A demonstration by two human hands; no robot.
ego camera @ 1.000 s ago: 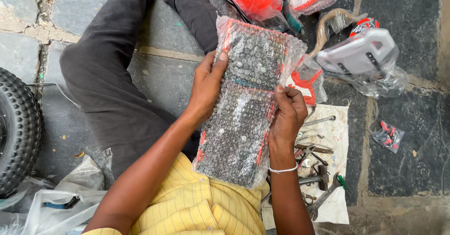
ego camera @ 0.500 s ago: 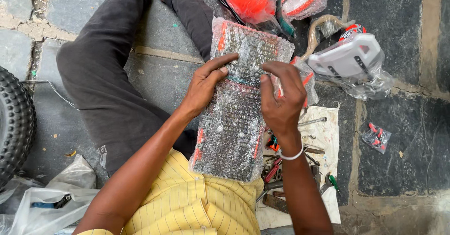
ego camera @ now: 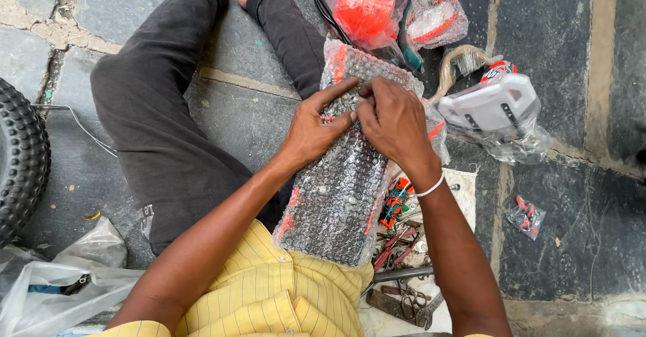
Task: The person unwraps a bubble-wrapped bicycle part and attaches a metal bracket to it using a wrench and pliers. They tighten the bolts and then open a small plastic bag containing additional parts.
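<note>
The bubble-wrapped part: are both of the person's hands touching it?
Yes: the left hand and right hand both press on the bubble-wrapped part.

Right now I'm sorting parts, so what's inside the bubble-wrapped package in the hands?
Through the bubble-wrapped package only a dark shape with orange-red edges shows; what it is stays hidden. The left hand and right hand cover its upper part.

Left hand (ego camera: 311,130) and right hand (ego camera: 393,122) pinch bubble-wrapped part (ego camera: 343,182).
</note>
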